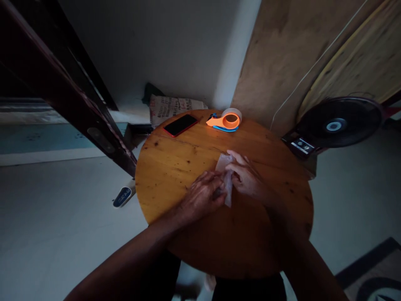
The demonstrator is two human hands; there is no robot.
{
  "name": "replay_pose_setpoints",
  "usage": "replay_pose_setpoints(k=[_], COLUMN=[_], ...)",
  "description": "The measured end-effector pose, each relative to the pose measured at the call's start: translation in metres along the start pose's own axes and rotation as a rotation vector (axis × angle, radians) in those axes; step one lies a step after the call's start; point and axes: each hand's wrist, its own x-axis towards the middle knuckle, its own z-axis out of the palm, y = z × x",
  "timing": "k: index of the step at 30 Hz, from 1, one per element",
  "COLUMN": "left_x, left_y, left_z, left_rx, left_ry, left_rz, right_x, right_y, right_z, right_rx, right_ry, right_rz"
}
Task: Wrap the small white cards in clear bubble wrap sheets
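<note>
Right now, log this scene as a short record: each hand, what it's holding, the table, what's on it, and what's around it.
Left hand: fingers closed on the translucent plastic piece
Right hand: gripping the same piece
Contents of plastic: cannot tell
Table: round, wooden
On table, far side: dark-screened phone; orange tape dispenser to its right
Behind table: printed sack
Right of table: fan

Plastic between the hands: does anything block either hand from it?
Nothing visible does. The left hand and right hand both have fingers on the plastic. The phone and tape dispenser lie beyond it on the table, apart from both hands.
</note>
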Motion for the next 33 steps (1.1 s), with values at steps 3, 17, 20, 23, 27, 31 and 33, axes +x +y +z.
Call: replay_pose_setpoints(k=[3,17,20,23,27,31,33], left_x=[0.001,-0.002,-0.002,-0.002,-0.002,-0.003,-0.002], left_y=[0.000,0.004,0.006,0.006,0.006,0.007,0.007], left_z=[-0.001,-0.001,-0.003,-0.003,-0.003,-0.002,-0.002], left_rx=[0.003,0.158,0.203,0.190,0.187,0.184,0.188], left_ry=[-0.035,-0.038,-0.089,-0.087,-0.087,-0.071,-0.068], left_rz=[-0.013,0.015,0.071,0.071,0.060,0.065,0.066], right_x=[0.002,0.044,0.041,0.025,0.001,-0.001,0.006], right_y=[0.004,0.028,0.037,0.041,0.039,0.031,0.026], right_z=[-0.007,-0.003,0.011,0.014,0.011,0.011,0.011], right_rx=[-0.002,0.000,0.078,0.193,0.390,0.633,0.711], right_ry=[-0.012,-0.147,-0.049,0.169,0.272,0.099,0.040], right_rz=[0.009,0.025,0.044,0.180,0.477,0.667,0.697])
